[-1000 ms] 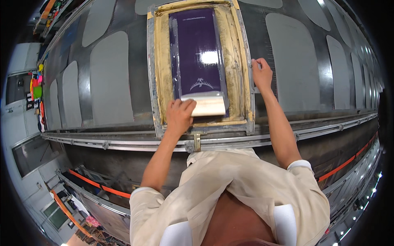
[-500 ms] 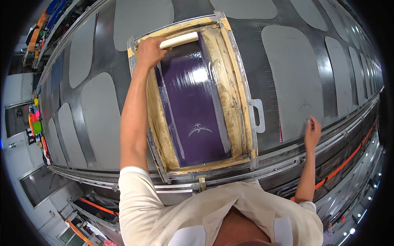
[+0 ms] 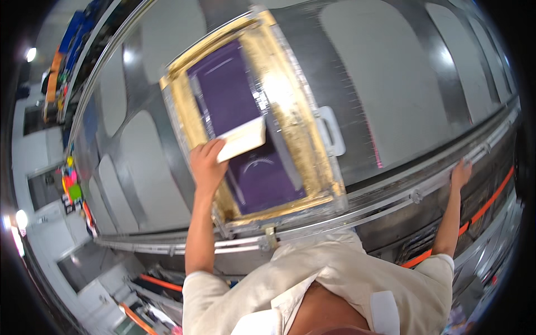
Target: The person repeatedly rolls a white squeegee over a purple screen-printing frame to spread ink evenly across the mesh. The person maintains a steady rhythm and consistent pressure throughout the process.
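Note:
My left hand (image 3: 207, 163) is closed on the left end of a pale squeegee (image 3: 241, 139). It lies across the middle of a screen printing frame (image 3: 326, 195), over the purple mesh (image 3: 223, 84). A light curved design (image 3: 259, 162) shows in the mesh just below the squeegee. Yellowish tape lines the frame's inner border. Out to the right, my right hand (image 3: 461, 173) is at the metal rail along the table's near edge, apart from the frame. Its fingers are small and blurred, and I see no object in them.
Grey rounded panels (image 3: 385, 67) lie in rows on the long dark table (image 3: 312, 56). A pale loop handle (image 3: 331, 131) juts from the frame's right side. The metal rail (image 3: 385, 211) runs along the near edge, with an orange strip (image 3: 486, 204) below it.
My left hand has drawn the squeegee from the frame's far end toward me, to mid-mesh. My right hand has moved right, from above a grey panel to the rail. The view has tilted.

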The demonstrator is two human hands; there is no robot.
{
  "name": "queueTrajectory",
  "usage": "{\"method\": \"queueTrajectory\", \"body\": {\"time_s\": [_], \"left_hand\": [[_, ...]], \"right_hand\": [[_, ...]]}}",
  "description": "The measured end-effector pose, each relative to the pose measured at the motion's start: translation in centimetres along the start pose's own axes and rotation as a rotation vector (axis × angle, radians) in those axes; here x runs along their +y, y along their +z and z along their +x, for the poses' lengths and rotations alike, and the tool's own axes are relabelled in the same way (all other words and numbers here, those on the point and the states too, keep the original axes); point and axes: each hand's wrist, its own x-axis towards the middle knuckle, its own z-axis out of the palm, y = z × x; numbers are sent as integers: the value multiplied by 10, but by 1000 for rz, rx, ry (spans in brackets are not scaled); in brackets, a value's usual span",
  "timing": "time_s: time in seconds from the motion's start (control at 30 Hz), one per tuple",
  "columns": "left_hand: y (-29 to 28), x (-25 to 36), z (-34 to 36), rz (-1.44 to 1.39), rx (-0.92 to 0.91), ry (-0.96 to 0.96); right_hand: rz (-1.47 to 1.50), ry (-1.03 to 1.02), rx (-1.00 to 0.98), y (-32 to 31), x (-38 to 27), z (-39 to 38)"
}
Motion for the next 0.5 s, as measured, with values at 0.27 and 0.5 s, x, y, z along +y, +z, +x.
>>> {"method": "queueTrajectory", "body": {"time_s": [0.27,0.5], "left_hand": [[-31,-11,37,-109,-316,-219],[-24,-10,49,-213,-402,-268]], "right_hand": [[288,123,39,-1,-81,-8],[434,151,-86,-36,-105,-28]]}}
